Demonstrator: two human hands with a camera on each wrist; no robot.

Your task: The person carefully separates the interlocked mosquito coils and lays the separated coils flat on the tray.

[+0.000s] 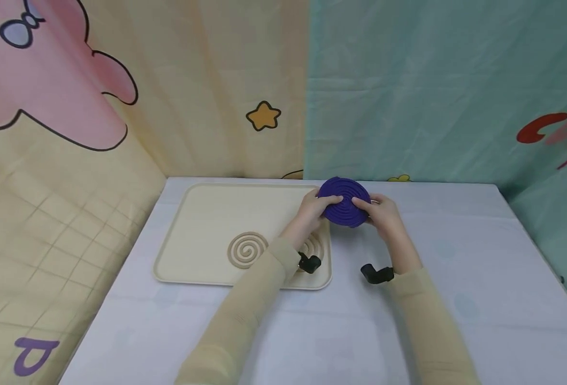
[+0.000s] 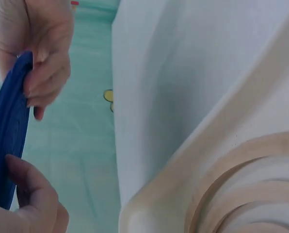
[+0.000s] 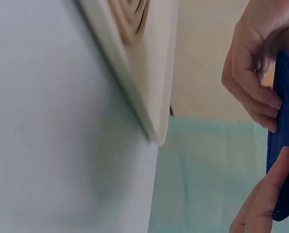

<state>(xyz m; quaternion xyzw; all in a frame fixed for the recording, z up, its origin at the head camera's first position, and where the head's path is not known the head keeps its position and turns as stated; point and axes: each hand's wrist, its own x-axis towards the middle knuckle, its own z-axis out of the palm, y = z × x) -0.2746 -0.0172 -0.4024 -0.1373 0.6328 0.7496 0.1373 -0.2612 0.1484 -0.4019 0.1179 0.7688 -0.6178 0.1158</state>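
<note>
A round disc of purple-blue cord wound in a flat spiral, like a coaster (image 1: 345,214), is held up between both hands near the back of the table. My left hand (image 1: 311,211) grips its left edge, thumb on the ringed face and fingers behind. On the opposite edge, my right hand (image 1: 383,214) pinches it the same way. Both wrist views show the disc nearly edge-on, with fingertips pressed on its back. Beneath the left forearm lies a cream tray (image 1: 201,214) bearing a beige spiral coil (image 1: 247,249); a second beige coil (image 1: 314,243) is partly hidden by that arm.
The tray stands on a white-covered table (image 1: 457,321), left of its middle. Printed curtains (image 1: 408,96) hang behind and beside the table. Small black wrist devices (image 1: 377,274) stick out from both sleeves.
</note>
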